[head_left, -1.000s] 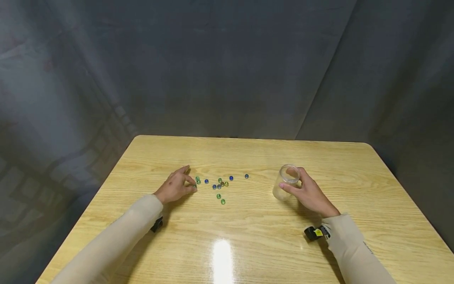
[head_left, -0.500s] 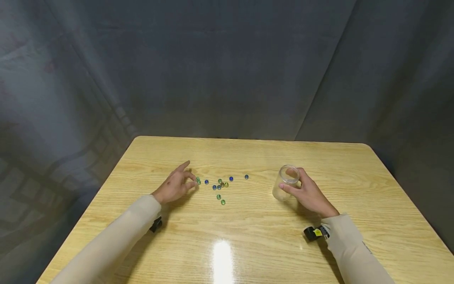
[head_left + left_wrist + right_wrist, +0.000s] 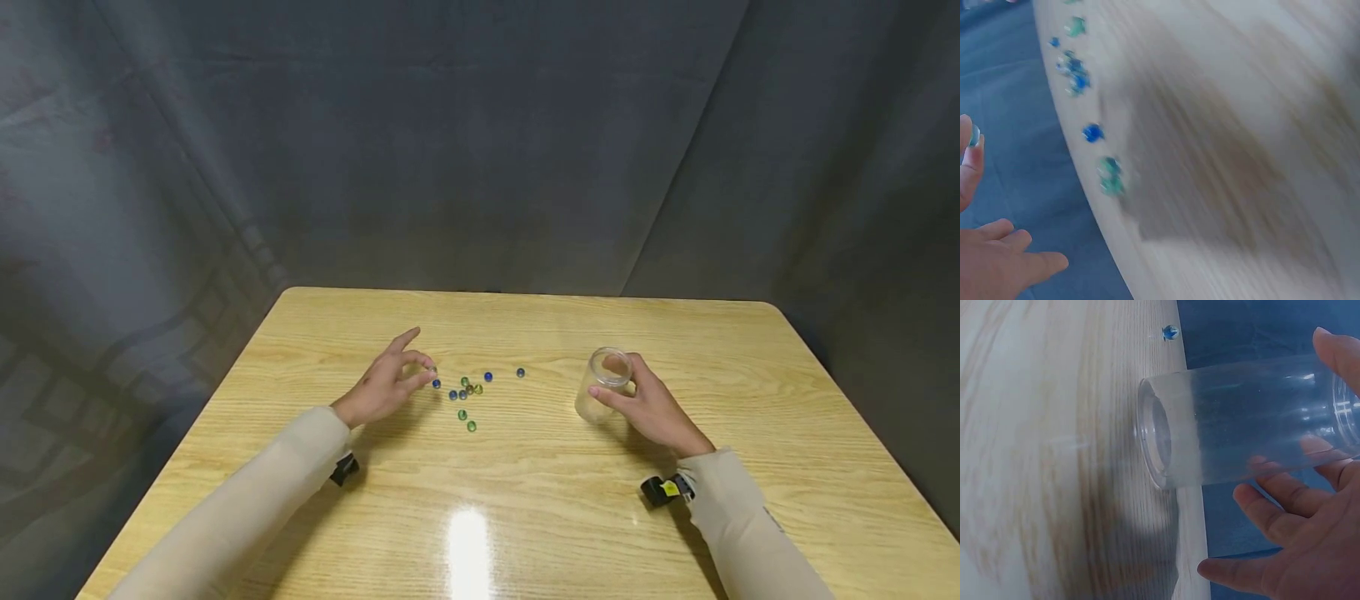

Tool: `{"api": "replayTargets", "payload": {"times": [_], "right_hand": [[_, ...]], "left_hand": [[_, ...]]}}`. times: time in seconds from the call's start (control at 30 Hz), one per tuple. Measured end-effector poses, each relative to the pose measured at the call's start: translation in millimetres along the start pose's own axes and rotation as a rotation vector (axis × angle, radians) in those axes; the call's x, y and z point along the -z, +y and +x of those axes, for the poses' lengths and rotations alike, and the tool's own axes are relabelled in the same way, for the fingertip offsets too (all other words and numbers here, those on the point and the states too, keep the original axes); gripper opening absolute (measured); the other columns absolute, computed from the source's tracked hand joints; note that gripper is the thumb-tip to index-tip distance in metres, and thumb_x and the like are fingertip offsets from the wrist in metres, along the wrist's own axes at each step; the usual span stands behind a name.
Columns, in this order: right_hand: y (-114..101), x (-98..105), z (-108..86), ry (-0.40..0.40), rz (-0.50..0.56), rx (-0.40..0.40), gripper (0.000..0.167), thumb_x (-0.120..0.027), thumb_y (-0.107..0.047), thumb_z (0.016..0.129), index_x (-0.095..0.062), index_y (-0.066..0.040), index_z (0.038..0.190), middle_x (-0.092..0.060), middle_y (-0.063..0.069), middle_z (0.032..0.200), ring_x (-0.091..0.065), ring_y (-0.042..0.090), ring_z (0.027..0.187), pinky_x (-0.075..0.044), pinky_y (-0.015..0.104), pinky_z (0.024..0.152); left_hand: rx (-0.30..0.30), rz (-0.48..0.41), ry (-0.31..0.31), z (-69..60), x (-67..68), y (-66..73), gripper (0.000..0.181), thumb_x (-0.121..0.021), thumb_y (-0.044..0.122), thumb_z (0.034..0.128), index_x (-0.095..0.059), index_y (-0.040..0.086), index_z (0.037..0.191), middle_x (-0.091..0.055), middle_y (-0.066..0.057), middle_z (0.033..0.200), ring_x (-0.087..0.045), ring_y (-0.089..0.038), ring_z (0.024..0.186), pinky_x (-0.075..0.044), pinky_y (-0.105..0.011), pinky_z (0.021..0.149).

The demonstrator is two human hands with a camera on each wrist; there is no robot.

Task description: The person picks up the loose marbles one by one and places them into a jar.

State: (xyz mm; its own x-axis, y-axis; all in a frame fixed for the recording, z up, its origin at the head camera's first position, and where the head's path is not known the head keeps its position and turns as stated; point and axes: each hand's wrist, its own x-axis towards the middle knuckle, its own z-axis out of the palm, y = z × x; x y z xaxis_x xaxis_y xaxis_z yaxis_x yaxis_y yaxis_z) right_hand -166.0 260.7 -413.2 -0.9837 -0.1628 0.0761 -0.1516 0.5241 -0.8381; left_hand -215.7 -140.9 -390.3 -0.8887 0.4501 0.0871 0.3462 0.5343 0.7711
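Observation:
My left hand [image 3: 386, 385] is raised above the table, left of the loose marbles, and pinches a marble [image 3: 975, 135] between thumb and index finger; its other fingers are spread. In the left wrist view the held marble looks pale green-blue. A blue marble [image 3: 1092, 132] and two green marbles [image 3: 1111, 185] lie on the table under that hand. My right hand [image 3: 654, 407] holds a clear jar [image 3: 597, 398] near its rim, thumb on the near side. The jar stands upright on the table, its mouth uncovered, and no marbles show inside it.
Several blue, green and yellowish marbles [image 3: 462, 394] lie scattered mid-table. A lone blue marble [image 3: 521, 372] sits between that group and the jar. The wooden table [image 3: 540, 500] ends at a dark cloth backdrop [image 3: 480, 167].
My left hand has lifted from the table at the left end of the marbles and moved right, with a marble between its fingertips. The right hand and jar stay where they were.

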Motion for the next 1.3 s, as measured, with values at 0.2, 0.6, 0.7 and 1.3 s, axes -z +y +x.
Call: {"api": "replayTargets", "payload": {"times": [0.2, 0.6, 0.7, 1.3], "right_hand": [[0, 1, -0.1, -0.001, -0.001, 0.0, 0.062, -0.068, -0.035, 0.097, -0.038, -0.006, 0.142, -0.044, 0.024, 0.145, -0.036, 0.043, 0.138, -0.027, 0.071, 0.105], [0, 3, 2.1, 0.027, -0.071, -0.017, 0.059, -0.07, -0.041, 0.094, -0.045, -0.008, 0.136, -0.048, 0.021, 0.144, -0.036, 0.043, 0.138, -0.031, 0.068, 0.104], [1, 3, 3.3, 0.036, -0.086, -0.017, 0.058, -0.071, -0.042, 0.094, -0.046, -0.008, 0.134, -0.049, 0.019, 0.143, -0.038, 0.042, 0.136, -0.033, 0.066, 0.103], [0, -1, 3.8, 0.035, -0.007, -0.032, 0.055, -0.074, -0.034, 0.092, -0.049, -0.006, 0.131, -0.053, 0.018, 0.136, -0.046, 0.039, 0.13, -0.036, 0.062, 0.102]], "left_hand": [[-0.025, -0.106, -0.024, 6.1, -6.4, 16.6, 0.016, -0.062, 0.019, 0.1012, -0.068, 0.006, 0.107, -0.01, -0.017, 0.164, -0.026, -0.048, 0.143, -0.034, -0.064, 0.107], [-0.121, -0.125, -0.037, 24.6, -21.7, 46.7, 0.017, -0.062, 0.019, 0.1014, -0.066, 0.005, 0.11, -0.012, -0.018, 0.164, -0.015, -0.042, 0.149, -0.032, -0.065, 0.107], [-0.146, -0.124, -0.037, 29.3, -25.5, 54.9, 0.016, -0.062, 0.018, 0.1011, -0.066, 0.004, 0.109, -0.013, -0.018, 0.164, -0.015, -0.039, 0.15, -0.029, -0.062, 0.111], [-0.152, -0.163, -0.076, 44.2, -46.1, 78.3, 0.018, -0.062, 0.02, 0.1014, -0.067, 0.006, 0.111, -0.012, -0.013, 0.165, -0.017, -0.032, 0.15, -0.027, -0.055, 0.115]]}}
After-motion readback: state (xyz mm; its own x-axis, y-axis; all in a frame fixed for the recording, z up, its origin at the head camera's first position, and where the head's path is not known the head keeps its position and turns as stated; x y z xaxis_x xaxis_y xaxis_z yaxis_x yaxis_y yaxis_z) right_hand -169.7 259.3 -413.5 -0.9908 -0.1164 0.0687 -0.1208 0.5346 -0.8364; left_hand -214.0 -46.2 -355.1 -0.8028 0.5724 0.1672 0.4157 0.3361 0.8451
